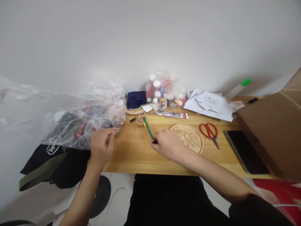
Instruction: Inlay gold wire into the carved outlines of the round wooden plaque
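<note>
My right hand (166,142) is closed around a slim green pencil-like stick (147,127) with a dark lower end. The stick's far end reaches over a small round dish (141,120) that has yellow bits in and beside it. Right by that hand lies a round wooden board (188,136) with a flower pattern, partly covered by my wrist. My left hand (102,144) is held with its fingers curled together at the front of a clear plastic bag (77,119). What those fingers hold, if anything, cannot be made out.
Red-handled pliers (209,131), a phone (246,152) and a cardboard box (265,125) stand to the right. Along the wall are a glue tube (176,115), small bottles (161,105), folded dark cloth (136,99) and papers (209,103). A black cap-like item (70,166) hangs at the left edge.
</note>
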`<state>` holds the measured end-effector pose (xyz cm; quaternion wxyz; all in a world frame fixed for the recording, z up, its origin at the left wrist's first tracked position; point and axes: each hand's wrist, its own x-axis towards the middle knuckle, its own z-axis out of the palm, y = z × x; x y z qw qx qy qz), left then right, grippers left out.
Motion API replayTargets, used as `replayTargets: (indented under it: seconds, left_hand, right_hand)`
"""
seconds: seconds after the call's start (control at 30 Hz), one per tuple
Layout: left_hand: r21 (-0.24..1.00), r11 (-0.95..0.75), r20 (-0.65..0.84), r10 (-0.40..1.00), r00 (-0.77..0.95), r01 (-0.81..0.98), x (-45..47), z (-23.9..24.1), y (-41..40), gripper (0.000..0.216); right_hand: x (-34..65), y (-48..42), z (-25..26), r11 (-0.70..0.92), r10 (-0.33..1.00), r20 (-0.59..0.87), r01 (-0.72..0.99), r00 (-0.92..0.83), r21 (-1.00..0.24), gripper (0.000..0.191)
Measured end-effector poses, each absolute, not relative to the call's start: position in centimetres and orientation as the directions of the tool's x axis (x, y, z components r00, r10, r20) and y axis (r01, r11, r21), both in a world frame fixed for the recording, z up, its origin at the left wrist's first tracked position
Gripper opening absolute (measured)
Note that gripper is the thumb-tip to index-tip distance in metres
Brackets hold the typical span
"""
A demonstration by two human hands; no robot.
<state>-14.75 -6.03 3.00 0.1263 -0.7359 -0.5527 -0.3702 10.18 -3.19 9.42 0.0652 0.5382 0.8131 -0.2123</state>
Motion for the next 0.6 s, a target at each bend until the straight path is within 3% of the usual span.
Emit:
replayTargets:
  seconds: [0.17, 0.33, 0.47, 0.6]
  left_hand:
    - [0.232, -0.404, 0.640, 0.748, 0.174, 0.885, -13.9, 2.0, -5.5, 0.017]
    - [0.251, -0.439, 0.596, 0.772, 0.220, 0.863, -12.5, 1.3, -4.7, 0.018]
    - [0.261, -0.481, 0.574, 0.774, 0.266, 0.837, -10.8, 1.3, -4.0, 0.020]
    - [0.262, -0.527, 0.560, 0.765, 0.318, 0.809, -9.1, 1.6, -3.5, 0.020]
  right_hand:
    - [17.2, -2.3, 9.5, 0.141, 0.937, -0.313, 0.988, -0.154, -0.064, 0.028]
    - [24.9, -0.1, 8.3, -0.106, 0.941, -0.301, 0.981, 0.152, 0.165, 0.033]
    - [27.9, 2.0, 7.3, -0.131, 0.938, -0.281, 0.959, 0.202, 0.251, 0.034]
    - [27.7, 3.8, 6.4, -0.076, 0.951, -0.272, 0.966, 0.145, 0.247, 0.033]
